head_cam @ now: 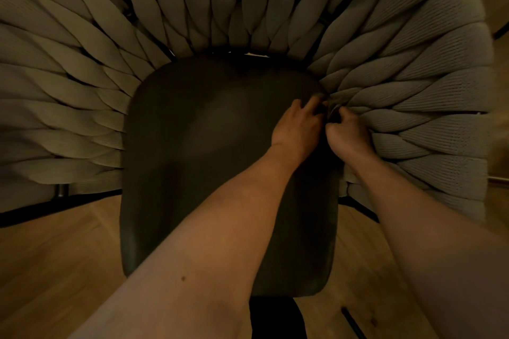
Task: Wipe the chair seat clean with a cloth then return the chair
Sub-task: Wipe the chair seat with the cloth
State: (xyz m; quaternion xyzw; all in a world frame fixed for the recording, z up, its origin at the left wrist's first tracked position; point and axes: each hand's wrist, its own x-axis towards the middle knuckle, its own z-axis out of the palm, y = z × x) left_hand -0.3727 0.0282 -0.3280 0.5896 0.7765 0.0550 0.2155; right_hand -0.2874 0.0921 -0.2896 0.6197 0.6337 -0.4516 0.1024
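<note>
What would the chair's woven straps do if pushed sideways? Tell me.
The woven straps would probably flex, not hold stiff: they look soft, padded and knitted. They likely spring back, since they run taut in overlapping rows. Both hands, left hand and right hand, work at their edge by the seat.

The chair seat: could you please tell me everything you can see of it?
The chair seat is a dark, smooth pad with rounded corners, leather-like as far as the dim light shows, with a dull sheen near its middle. It lies flat, ringed at the back and sides by the woven strap backrest, above the wooden floor. The left hand rests on its far right edge, beside the right hand, whose curled fingers work at the seam; both forearms cross it.
</note>
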